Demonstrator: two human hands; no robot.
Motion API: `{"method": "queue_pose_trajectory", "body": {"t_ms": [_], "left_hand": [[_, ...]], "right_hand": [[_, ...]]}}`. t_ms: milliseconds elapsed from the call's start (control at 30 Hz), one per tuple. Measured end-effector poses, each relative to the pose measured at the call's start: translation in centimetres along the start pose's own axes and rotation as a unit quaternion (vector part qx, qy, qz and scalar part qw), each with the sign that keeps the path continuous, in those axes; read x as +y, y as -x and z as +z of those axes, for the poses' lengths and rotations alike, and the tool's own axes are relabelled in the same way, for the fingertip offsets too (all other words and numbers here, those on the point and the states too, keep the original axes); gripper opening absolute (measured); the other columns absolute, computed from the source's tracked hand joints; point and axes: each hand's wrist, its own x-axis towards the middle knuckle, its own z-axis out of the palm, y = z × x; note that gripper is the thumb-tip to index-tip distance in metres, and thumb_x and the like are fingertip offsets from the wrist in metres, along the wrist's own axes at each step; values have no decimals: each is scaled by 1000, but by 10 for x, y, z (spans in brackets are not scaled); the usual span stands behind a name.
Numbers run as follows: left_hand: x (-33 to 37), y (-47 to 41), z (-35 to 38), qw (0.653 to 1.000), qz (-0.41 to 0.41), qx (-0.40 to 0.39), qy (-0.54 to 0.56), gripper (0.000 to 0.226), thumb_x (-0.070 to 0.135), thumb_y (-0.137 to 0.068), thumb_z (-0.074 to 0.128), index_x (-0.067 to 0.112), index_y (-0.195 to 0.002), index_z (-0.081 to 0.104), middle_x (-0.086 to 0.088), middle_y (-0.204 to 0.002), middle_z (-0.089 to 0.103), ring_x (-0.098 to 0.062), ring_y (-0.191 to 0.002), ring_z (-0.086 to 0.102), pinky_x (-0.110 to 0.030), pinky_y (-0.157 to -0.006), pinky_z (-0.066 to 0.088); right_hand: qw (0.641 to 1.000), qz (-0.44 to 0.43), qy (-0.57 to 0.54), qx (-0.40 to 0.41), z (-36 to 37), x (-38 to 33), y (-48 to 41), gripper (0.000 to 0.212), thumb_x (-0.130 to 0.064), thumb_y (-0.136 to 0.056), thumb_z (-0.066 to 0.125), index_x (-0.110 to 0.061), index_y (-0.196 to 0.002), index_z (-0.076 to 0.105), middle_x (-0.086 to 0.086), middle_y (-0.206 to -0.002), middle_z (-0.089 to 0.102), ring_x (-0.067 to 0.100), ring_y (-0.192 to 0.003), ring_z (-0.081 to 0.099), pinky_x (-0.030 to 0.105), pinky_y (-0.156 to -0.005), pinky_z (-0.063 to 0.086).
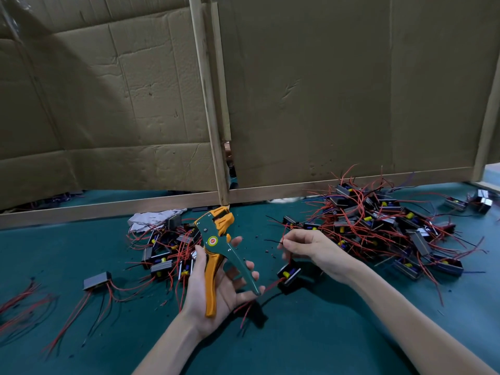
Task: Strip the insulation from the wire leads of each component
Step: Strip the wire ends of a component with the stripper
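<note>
My left hand [219, 282] grips an orange and green wire stripper [217, 239], jaws pointing up and away, handles spread apart. My right hand [305, 247] pinches thin red and black wire leads [281, 240] between thumb and fingers, to the right of the stripper's jaws. Below that hand dangles a small black box component [289, 274] with yellow and blue parts inside, and more red leads [249, 307] trail from it onto the table.
A big heap of components with red leads [384, 226] lies at the right on the green table [311, 334]. A smaller heap [167, 253] sits behind my left hand, a single component [96, 280] at left. A cardboard wall [324, 90] on a wooden frame closes the back.
</note>
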Motion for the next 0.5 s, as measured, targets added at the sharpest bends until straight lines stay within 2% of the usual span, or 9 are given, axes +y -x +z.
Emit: {"method": "queue_pose_trajectory", "body": {"t_ms": [100, 200, 300, 367, 433, 500], "left_hand": [[-1, 0, 2, 1000, -15, -9, -21, 81, 80, -78, 31, 23, -129, 57, -16, -86, 61, -30, -78, 63, -52, -78, 50], [-2, 0, 4, 999, -33, -17, -34, 83, 81, -76, 32, 23, -129, 57, -18, -86, 61, -32, -78, 63, -53, -77, 50], [-4, 1, 3, 997, -52, -27, -53, 84, 82, -76, 32, 22, -131, 55, -19, -87, 61, -34, -79, 63, -55, -79, 48], [-5, 1, 3, 994, -62, -31, -83, 85, 84, -70, 45, 23, -130, 55, -18, -91, 64, -35, -82, 63, -58, -83, 46], [-6, 0, 2, 991, -70, -21, -115, 89, 83, -58, 62, 24, -125, 60, -14, -96, 67, -35, -85, 64, -59, -88, 44], [-7, -2, 0, 989, -75, -11, -124, 93, 83, -51, 69, 22, -121, 63, -14, -97, 68, -35, -86, 65, -57, -87, 45]], "right_hand": [[997, 7, -82, 4, 2, -2, 1, 10, -7, -93, 57, -4, -91, 66, 3, -80, 71, 13, -77, 66, 21, -76, 52], [993, 5, -109, 35, 6, -5, 0, 9, -1, -95, 53, 1, -94, 62, 8, -73, 66, 15, -67, 63, 23, -71, 53], [990, 4, -124, 65, 9, -8, -3, 11, -1, -96, 51, 0, -88, 59, 4, -62, 57, 13, -58, 55, 28, -74, 56], [990, -10, -124, 70, 10, -11, -3, 14, -6, -96, 53, -2, -83, 58, 3, -56, 49, 12, -55, 48, 29, -72, 54], [990, -21, -119, 75, 10, -15, -1, 19, -10, -95, 55, -3, -78, 60, 4, -54, 44, 15, -55, 44, 23, -65, 51], [990, -29, -121, 73, 10, -19, 1, 23, -14, -94, 57, -5, -74, 63, 6, -57, 40, 16, -55, 41, 19, -61, 49]]}}
